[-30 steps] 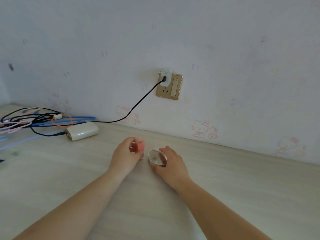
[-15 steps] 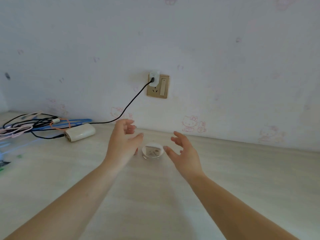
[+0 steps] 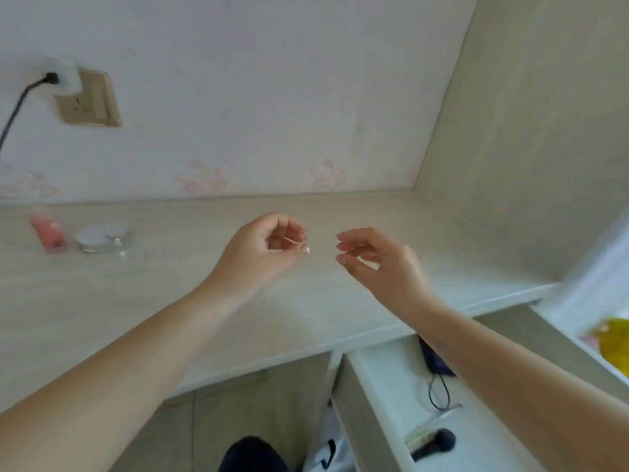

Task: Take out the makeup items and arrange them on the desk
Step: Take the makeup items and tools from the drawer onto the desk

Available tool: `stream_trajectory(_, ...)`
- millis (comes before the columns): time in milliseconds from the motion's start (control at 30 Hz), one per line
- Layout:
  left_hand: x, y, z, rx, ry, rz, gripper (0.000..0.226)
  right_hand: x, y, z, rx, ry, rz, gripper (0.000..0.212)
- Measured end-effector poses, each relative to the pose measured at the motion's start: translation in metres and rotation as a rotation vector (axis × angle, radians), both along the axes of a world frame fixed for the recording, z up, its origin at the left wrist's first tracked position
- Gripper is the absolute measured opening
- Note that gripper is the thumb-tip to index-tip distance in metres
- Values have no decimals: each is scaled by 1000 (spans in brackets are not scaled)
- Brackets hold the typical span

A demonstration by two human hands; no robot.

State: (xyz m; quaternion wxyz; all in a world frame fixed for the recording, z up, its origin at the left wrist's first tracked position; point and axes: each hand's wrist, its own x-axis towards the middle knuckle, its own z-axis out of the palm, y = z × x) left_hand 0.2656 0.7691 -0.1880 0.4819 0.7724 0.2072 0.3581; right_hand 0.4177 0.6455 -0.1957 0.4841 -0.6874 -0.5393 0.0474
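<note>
Above the pale wood-grain worktop point(image 3: 143, 301), both bare hands hang in the air near each other, apart from every object. The left hand point(image 3: 262, 248) has its fingers point(image 3: 289, 226) loosely curled toward the thumb and holds nothing; the right hand point(image 3: 377, 258) mirrors it, its fingers point(image 3: 350, 237) bent in a relaxed curl, also holding nothing. Far to the left on the worktop, near the wall, stands a small pink translucent makeup block point(image 3: 49, 231), blurred, and just beside it on its right lies a round clear-lidded compact case point(image 3: 102, 237); whether the two touch cannot be told. On the wall above them a gold-framed socket plate point(image 3: 92, 103) carries a white plug point(image 3: 66, 74) with a black cable point(image 3: 15, 107) running down off the left edge. Below the worktop's front edge at the lower right, a white drawer point(image 3: 384, 386) is pulled open; inside it lie a black-headed makeup brush with a clear handle point(image 3: 432, 442), a thin black loop of cord point(image 3: 439, 393) and a dark blue item point(image 3: 434, 361) partly hidden by the right forearm. At the far right edge a blurred yellow object point(image 3: 616, 338) sits on a white surface.
</note>
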Motion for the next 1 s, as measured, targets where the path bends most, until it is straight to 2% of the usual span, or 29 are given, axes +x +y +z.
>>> stream_trajectory(167, 60, -79, -27, 28, 171, -248, 19, 45, -111, -18, -217, -163, -104, 32)
stream_trajectory(267, 90, -130, -53, 115, 434, -470, 28, 61, -165, -37, -383, -257, -106, 29)
stream_trajectory(400, 115, -169, -90, 308, 762, -602, 37, 73, -200, -59, -719, -391, 18, 21)
stream_trajectory(533, 126, -185, -120, 494, 989, -657, 40, 73, -207, -86, -1153, -517, 228, 39)
stream_trajectory(600, 129, -192, -131, 607, 1083, -680, 38, 70, -205, -98, -1295, -607, 327, 46)
stream_trajectory(700, 134, -202, -142, 780, 1228, -675, 32, 68, -201, -112, -1378, -709, 436, 51)
stream_trajectory(767, 137, -206, -147, 872, 1314, -642, 13, 67, -197, -120, -1425, -742, 470, 52)
stream_trajectory(867, 142, -214, -153, 970, 1432, -646, 37, 64, -192, -125, -1458, -790, 501, 52)
stream_trajectory(900, 144, -218, -151, 991, 1452, -656, 31, 63, -191, -125, -1452, -803, 515, 51)
stream_trajectory(967, 149, -223, -153, 1016, 1480, -659, 5, 60, -187, -127, -1439, -829, 541, 50)
stream_trajectory(1000, 151, -223, -157, 1029, 1466, -637, 18, 58, -185, -130, -1448, -851, 556, 50)
